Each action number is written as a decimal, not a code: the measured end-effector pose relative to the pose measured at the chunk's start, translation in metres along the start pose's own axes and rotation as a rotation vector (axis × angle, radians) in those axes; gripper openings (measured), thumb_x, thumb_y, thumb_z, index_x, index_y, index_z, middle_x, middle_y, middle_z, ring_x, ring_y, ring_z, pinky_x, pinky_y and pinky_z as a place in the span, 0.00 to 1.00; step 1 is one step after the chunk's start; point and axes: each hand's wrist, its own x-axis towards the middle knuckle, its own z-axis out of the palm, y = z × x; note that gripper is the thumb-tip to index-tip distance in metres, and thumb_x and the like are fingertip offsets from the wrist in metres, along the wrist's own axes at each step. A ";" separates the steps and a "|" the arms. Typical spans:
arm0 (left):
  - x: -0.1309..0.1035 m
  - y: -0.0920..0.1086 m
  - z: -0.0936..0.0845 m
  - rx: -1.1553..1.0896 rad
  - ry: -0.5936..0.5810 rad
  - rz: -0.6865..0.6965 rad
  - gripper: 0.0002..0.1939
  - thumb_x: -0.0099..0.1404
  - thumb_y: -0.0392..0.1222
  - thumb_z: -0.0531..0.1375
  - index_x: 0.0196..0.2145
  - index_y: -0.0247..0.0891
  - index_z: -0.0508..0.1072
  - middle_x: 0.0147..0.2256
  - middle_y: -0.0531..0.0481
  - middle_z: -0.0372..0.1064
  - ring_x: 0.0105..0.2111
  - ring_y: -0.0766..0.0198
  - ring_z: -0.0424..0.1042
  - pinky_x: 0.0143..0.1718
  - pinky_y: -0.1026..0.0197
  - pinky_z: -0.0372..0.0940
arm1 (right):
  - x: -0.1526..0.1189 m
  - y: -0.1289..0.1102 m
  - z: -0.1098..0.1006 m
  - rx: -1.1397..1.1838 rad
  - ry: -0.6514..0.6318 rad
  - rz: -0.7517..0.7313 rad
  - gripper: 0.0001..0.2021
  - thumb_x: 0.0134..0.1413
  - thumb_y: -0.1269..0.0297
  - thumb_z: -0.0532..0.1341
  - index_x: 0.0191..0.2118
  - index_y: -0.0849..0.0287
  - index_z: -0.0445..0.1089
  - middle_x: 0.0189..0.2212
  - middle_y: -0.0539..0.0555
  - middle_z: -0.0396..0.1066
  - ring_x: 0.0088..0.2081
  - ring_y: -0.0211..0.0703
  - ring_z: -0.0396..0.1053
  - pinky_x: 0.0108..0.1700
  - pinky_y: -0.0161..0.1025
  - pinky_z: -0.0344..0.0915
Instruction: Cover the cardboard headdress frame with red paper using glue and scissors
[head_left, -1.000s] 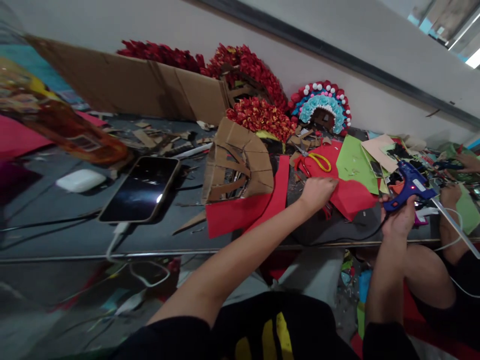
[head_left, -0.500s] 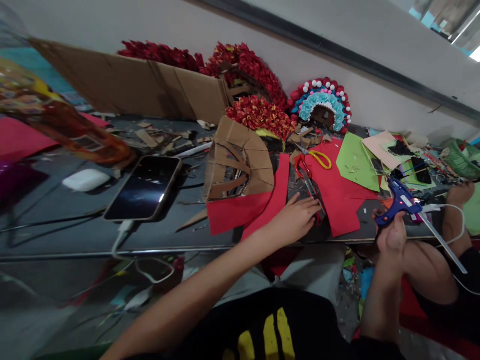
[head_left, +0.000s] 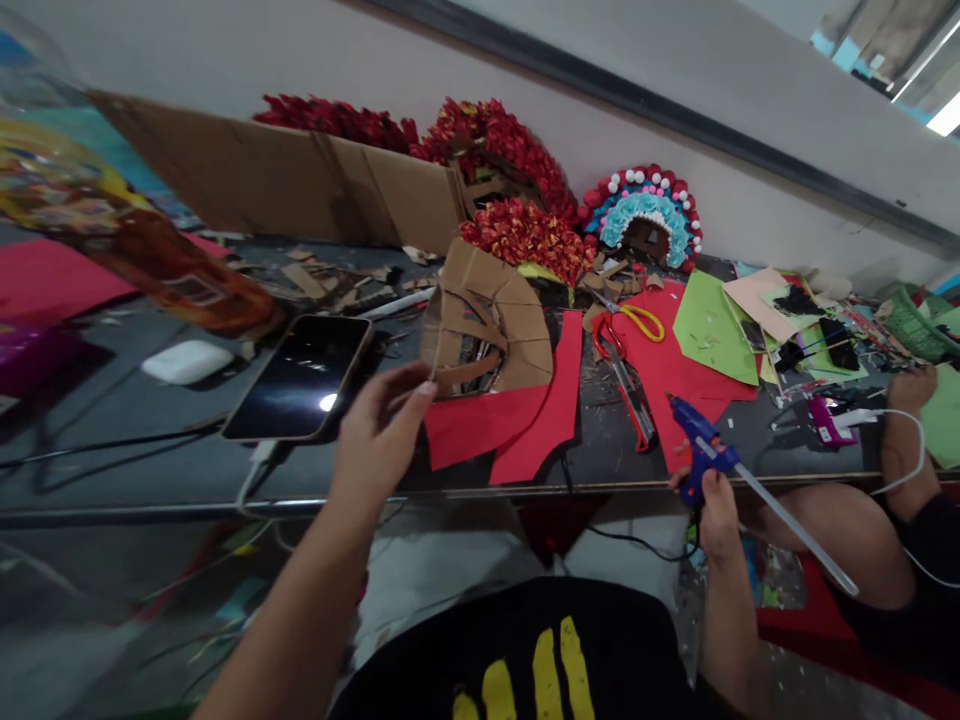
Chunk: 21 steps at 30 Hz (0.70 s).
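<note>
My left hand (head_left: pixel 382 425) is at the lower left corner of a curved cardboard piece (head_left: pixel 525 325), thumb and fingers pinched on its edge. Red paper (head_left: pixel 480 428) lies under the cardboard's lower side, and a curved red strip (head_left: pixel 551 415) is beside it. In my right hand (head_left: pixel 712 505) is a blue glue gun (head_left: pixel 701 450) with a long clear glue stick out of its back, nozzle toward the upper left over the table edge. Between the hands lie a red and grey cutter (head_left: pixel 634 395) and scissors (head_left: pixel 641 320) with red and yellow handles.
A phone (head_left: pixel 300 378), white case (head_left: pixel 187 362) and tilted bottle (head_left: pixel 202 280) are at left. Red flowered arches and a blue-red arch (head_left: pixel 645 215) stand behind. Green paper (head_left: pixel 716 325) and a purple device (head_left: pixel 829 420) lie right, near another person's hand (head_left: pixel 913 390).
My left hand has moved left from the cutter to the cardboard's corner. My right hand has carried the glue gun left, away from the purple device.
</note>
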 end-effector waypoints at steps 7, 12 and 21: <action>-0.009 -0.006 0.007 0.124 -0.148 0.118 0.15 0.62 0.49 0.51 0.32 0.36 0.72 0.31 0.49 0.74 0.35 0.60 0.71 0.39 0.61 0.65 | 0.003 -0.007 0.038 -0.066 -0.139 -0.044 0.22 0.56 0.46 0.52 0.41 0.60 0.69 0.33 0.56 0.72 0.29 0.39 0.66 0.32 0.38 0.65; -0.012 -0.004 0.006 0.101 -0.215 0.209 0.17 0.64 0.48 0.48 0.33 0.36 0.71 0.34 0.45 0.75 0.38 0.59 0.72 0.42 0.60 0.65 | 0.004 -0.009 0.063 0.000 -0.273 -0.043 0.20 0.56 0.48 0.54 0.44 0.59 0.68 0.34 0.56 0.71 0.27 0.39 0.65 0.28 0.37 0.64; -0.015 -0.004 0.004 0.106 -0.290 0.277 0.17 0.66 0.46 0.46 0.34 0.36 0.72 0.34 0.44 0.73 0.37 0.60 0.71 0.41 0.59 0.65 | 0.008 -0.002 0.102 -0.259 -0.429 -0.097 0.19 0.59 0.50 0.51 0.40 0.59 0.69 0.23 0.50 0.64 0.26 0.39 0.61 0.29 0.37 0.62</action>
